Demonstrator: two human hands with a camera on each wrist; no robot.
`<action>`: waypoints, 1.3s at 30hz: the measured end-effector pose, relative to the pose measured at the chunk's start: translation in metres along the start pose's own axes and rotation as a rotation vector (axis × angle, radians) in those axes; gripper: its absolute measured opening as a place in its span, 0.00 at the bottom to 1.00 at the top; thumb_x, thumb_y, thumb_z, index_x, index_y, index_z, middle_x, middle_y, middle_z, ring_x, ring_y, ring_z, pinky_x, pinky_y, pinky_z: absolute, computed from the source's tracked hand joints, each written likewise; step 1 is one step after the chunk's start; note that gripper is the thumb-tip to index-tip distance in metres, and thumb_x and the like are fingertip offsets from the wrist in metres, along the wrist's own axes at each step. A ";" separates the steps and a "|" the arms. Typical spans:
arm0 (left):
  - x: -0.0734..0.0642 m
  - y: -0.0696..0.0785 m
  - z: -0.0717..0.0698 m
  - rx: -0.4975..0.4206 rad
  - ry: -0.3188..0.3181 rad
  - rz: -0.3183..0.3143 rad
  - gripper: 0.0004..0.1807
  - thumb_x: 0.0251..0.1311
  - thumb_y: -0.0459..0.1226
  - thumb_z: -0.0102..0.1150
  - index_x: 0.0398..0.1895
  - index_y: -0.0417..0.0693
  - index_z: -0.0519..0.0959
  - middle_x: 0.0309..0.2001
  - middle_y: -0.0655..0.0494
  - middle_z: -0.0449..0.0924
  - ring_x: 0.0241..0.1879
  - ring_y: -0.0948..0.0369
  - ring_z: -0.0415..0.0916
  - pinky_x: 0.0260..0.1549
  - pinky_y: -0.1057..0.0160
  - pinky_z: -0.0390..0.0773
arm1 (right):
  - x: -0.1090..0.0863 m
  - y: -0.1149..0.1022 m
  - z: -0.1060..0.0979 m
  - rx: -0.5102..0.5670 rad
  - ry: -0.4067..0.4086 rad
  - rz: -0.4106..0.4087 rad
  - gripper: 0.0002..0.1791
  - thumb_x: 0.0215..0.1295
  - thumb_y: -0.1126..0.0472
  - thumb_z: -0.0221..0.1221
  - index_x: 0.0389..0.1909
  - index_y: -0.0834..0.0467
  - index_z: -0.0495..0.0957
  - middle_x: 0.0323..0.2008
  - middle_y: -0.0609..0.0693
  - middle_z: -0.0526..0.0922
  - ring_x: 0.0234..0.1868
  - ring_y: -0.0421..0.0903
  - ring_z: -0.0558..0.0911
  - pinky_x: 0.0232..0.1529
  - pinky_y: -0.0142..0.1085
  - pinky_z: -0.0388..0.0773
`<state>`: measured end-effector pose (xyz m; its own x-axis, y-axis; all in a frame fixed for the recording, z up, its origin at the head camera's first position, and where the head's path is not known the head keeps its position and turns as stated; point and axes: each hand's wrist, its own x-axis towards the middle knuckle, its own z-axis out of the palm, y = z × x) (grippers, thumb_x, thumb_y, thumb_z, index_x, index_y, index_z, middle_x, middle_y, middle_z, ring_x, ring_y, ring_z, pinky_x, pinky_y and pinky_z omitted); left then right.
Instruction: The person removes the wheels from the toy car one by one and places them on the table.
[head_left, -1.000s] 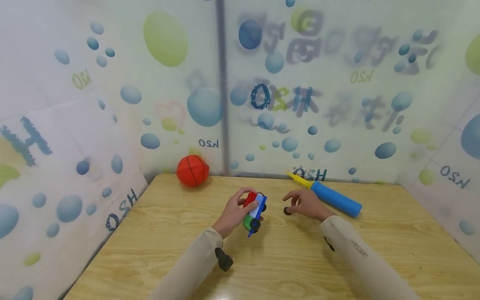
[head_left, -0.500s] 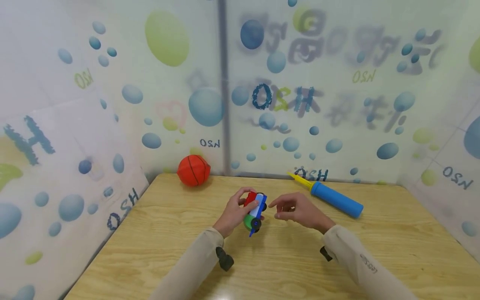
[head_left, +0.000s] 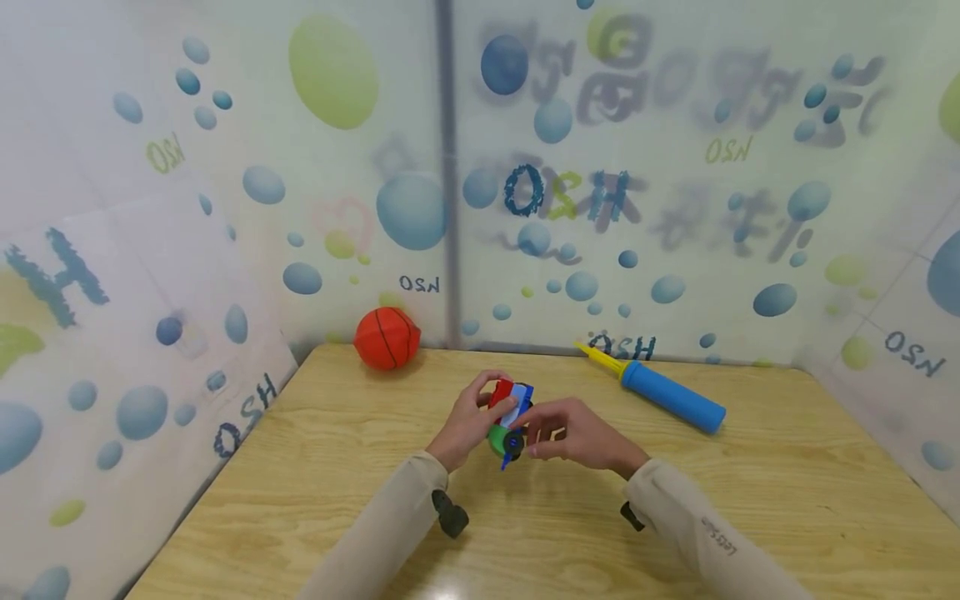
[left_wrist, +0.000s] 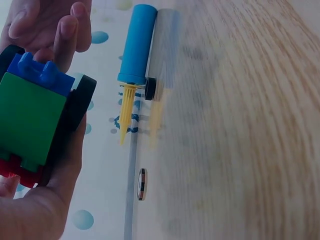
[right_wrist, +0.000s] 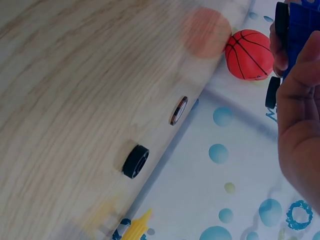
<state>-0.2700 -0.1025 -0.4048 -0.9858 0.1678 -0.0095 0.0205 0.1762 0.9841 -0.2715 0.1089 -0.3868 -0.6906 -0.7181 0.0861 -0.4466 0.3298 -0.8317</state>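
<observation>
My left hand (head_left: 463, 429) grips a small toy truck (head_left: 497, 440) with red, white, green and blue parts and black wheels. In the left wrist view the truck's green face (left_wrist: 32, 120) and blue end are close to the camera. My right hand (head_left: 579, 433) is at the truck's right side, fingers bent loosely, index fingertip right at the blue chassis. Its thumb and other fingertips look free in the left wrist view. A loose black wheel (right_wrist: 136, 161) stays on the table, hidden behind my right hand in the head view.
A flat round disc (right_wrist: 178, 110) with a pale middle lies near the loose wheel. At the back are a red basketball-patterned ball (head_left: 387, 338), left, and a blue hand pump (head_left: 672, 396) with yellow nozzle, right. Printed curtains surround the wooden table (head_left: 315, 500).
My right hand has left the loose wheel on the table and moved left to the truck's side. My left hand keeps its grip on the truck, nearly still.
</observation>
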 end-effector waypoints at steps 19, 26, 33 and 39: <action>0.001 -0.001 -0.001 -0.053 -0.024 0.026 0.21 0.71 0.44 0.58 0.64 0.57 0.69 0.58 0.40 0.76 0.50 0.55 0.78 0.43 0.60 0.84 | 0.007 -0.006 0.014 0.063 -0.035 -0.006 0.16 0.67 0.61 0.64 0.54 0.59 0.82 0.33 0.64 0.85 0.23 0.57 0.82 0.27 0.43 0.83; 0.002 -0.001 0.000 -0.106 -0.036 0.014 0.24 0.68 0.40 0.61 0.65 0.55 0.67 0.58 0.38 0.76 0.48 0.55 0.79 0.42 0.61 0.86 | 0.008 -0.009 0.016 0.055 0.028 0.048 0.12 0.66 0.61 0.65 0.49 0.57 0.83 0.29 0.57 0.84 0.24 0.60 0.82 0.26 0.41 0.81; 0.002 -0.002 0.002 -0.090 -0.016 0.012 0.25 0.65 0.39 0.65 0.63 0.57 0.69 0.56 0.39 0.77 0.47 0.53 0.78 0.40 0.62 0.86 | 0.006 -0.013 0.018 0.042 0.072 0.095 0.10 0.64 0.63 0.66 0.45 0.57 0.84 0.27 0.52 0.83 0.21 0.45 0.79 0.27 0.37 0.82; 0.001 0.000 0.005 -0.013 0.029 0.024 0.24 0.65 0.40 0.66 0.61 0.60 0.70 0.55 0.42 0.78 0.50 0.53 0.76 0.41 0.63 0.83 | 0.006 -0.010 0.022 0.030 0.105 0.099 0.08 0.62 0.64 0.68 0.42 0.57 0.84 0.25 0.52 0.82 0.20 0.44 0.79 0.26 0.34 0.82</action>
<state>-0.2700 -0.0977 -0.4059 -0.9894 0.1440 0.0188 0.0419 0.1596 0.9863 -0.2585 0.0880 -0.3902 -0.7869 -0.6143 0.0585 -0.3571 0.3761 -0.8550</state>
